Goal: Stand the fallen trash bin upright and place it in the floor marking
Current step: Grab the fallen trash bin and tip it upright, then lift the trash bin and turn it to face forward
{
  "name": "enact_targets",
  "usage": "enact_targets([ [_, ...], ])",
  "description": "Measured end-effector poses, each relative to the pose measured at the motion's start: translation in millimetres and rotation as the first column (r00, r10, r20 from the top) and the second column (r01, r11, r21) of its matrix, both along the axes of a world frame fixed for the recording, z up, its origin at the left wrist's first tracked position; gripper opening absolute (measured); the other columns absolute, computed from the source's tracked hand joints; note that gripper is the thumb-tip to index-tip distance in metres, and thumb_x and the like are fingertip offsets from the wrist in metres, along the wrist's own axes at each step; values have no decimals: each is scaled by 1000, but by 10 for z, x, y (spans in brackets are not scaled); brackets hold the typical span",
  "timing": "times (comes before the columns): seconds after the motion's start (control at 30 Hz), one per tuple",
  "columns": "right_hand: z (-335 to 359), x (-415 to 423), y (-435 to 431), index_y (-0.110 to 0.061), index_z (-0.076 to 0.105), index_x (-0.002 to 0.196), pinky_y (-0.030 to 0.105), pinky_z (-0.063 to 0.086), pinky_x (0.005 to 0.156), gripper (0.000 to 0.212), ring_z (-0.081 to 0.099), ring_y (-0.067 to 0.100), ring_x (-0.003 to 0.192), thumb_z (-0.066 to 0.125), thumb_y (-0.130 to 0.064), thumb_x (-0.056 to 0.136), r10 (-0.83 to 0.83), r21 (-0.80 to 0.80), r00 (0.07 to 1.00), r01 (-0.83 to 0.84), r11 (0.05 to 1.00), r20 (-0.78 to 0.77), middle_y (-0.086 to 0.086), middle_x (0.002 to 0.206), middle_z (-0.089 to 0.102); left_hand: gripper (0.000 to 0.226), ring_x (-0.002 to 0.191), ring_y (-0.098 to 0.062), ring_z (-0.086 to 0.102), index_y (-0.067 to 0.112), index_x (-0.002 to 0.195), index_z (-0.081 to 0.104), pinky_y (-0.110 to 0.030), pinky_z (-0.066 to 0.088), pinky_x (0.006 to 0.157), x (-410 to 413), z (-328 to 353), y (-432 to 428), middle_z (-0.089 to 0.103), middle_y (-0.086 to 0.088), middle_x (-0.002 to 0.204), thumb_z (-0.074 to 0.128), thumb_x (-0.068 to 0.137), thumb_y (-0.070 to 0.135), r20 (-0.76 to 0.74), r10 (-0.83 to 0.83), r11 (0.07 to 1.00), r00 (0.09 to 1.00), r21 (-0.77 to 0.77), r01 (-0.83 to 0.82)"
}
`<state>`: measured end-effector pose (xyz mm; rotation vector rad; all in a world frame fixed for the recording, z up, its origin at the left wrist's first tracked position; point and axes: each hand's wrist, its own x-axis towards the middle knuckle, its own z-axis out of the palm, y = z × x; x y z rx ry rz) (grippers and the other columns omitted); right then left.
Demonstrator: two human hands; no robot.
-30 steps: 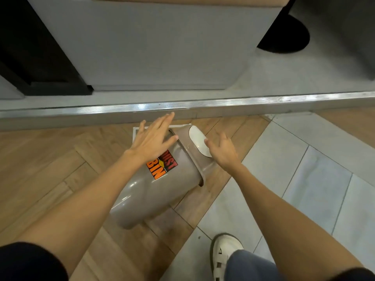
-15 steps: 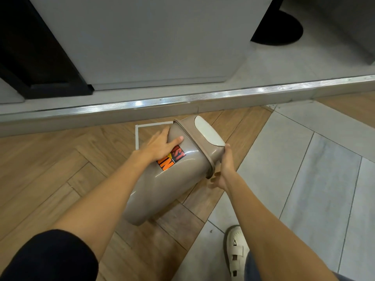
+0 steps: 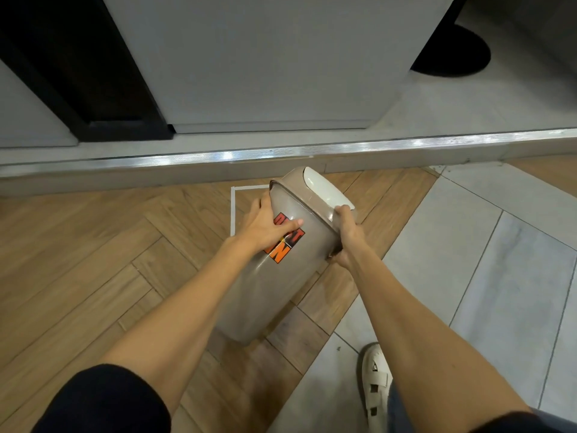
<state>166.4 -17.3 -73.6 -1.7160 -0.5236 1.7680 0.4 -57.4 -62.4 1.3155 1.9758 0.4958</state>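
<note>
**Bin mid-lift, not yet upright, short of the marking**

Herringbone wood flooring (image 3: 93, 260) meets grey tile (image 3: 468, 292) on the right, with a metal threshold strip (image 3: 281, 153) running across the far edge below a grey cabinet (image 3: 265, 73).

The trash bin (image 3: 274, 276) is held tilted, lid end raised and pointing away from the person, base end nearest the camera and low over the wood. Whether the base touches the floor cannot be confirmed; the left forearm hides part of it.

The left hand (image 3: 265, 225) lies flat on the upper side wall, fingers spread over the orange sticker (image 3: 285, 242), pressing rather than wrapping. The right hand (image 3: 348, 235) is closed around the rim where lid meets body, fingers hooked over the edge. Judged purpose: the right hand lifts and pivots from the rim, while the left steadies the body against rolling.

The bin is taupe plastic, smooth and glossy, tapering towards the base, with a white swing flap (image 3: 326, 190) set in the lid. The lid appears seated.

The floor marking (image 3: 232, 210), a white taped outline, shows one corner to the left of the lid end; the rest is covered by bin and hands. The bin hangs partly over it and needs righting before being set down inside it.

A sandalled foot (image 3: 376, 385) stands on the tile, clear of the bin.
</note>
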Motion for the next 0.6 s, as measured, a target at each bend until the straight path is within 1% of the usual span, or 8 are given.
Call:
enact_targets([
  [0.1, 135, -72, -7, -24, 37, 141, 43, 53, 68, 67, 59, 25, 93, 61, -45, 82, 23, 48, 1000, -22, 999, -14, 8, 115, 58, 96, 134, -29, 39, 17, 149, 24, -49, 38, 108, -80, 52, -90, 38, -12, 144, 71, 76, 59, 25, 44, 996, 999, 71, -45],
  [0.17, 238, -113, -8, -25, 35, 142, 40, 51, 61, 66, 59, 23, 90, 61, -43, 84, 45, 111, 999, -44, 993, -7, 4, 108, 57, 97, 134, -27, 37, 15, 149, 23, -43, 37, 108, -112, 114, -158, 39, -12, 142, 73, 76, 56, 53, 75, 986, 996, 147, -82],
  [0.27, 398, -167, -32, -28, 35, 144, 37, 51, 66, 70, 58, 21, 95, 61, -45, 81, 80, 210, 996, -85, 974, 34, 3, 114, 58, 96, 132, -24, 40, 13, 148, 24, -30, 34, 100, -129, 244, -268, 39, -11, 141, 77, 76, 48, 92, 128, 958, 987, 248, -147],
  [0.37, 568, -229, -70, -35, 36, 144, 43, 54, 85, 83, 56, 23, 108, 63, -53, 68, 87, 310, 993, -109, 944, 83, 3, 131, 55, 101, 133, -21, 39, 9, 148, 24, -25, 31, 100, -149, 350, -382, 37, -9, 145, 82, 73, 44, 152, 194, 917, 969, 324, -235],
  [0.4, 630, -245, -88, -37, 35, 145, 47, 52, 93, 86, 55, 22, 111, 63, -54, 65, 90, 347, 991, -120, 930, 103, 1, 132, 54, 102, 133, -19, 39, 9, 148, 24, -25, 32, 103, -145, 385, -428, 37, -8, 146, 83, 71, 43, 176, 213, 900, 961, 348, -263],
  [0.47, 731, -261, -118, -39, 33, 146, 50, 48, 102, 85, 53, 19, 115, 64, -51, 68, 100, 430, 988, -143, 891, 121, -4, 129, 53, 103, 131, -16, 39, 9, 146, 25, -26, 34, 104, -137, 431, -518, 38, -6, 145, 86, 69, 41, 222, 247, 865, 943, 388, -318],
  [0.53, 791, -257, -172, -36, 32, 147, 48, 46, 104, 82, 52, 17, 115, 65, -43, 72, 121, 508, 987, -158, 847, 106, -5, 126, 53, 103, 130, -17, 41, 9, 144, 27, -27, 36, 105, -119, 443, -624, 40, -6, 142, 88, 66, 38, 261, 266, 840, 928, 409, -356],
  [0.6, 842, -229, -245, -32, 32, 147, 42, 46, 99, 80, 52, 13, 110, 63, -34, 73, 143, 572, 987, -160, 805, 74, -8, 120, 53, 102, 129, -19, 43, 9, 142, 27, -35, 40, 109, -102, 399, -738, 40, -7, 141, 90, 65, 34, 306, 271, 827, 912, 411, -384],
])
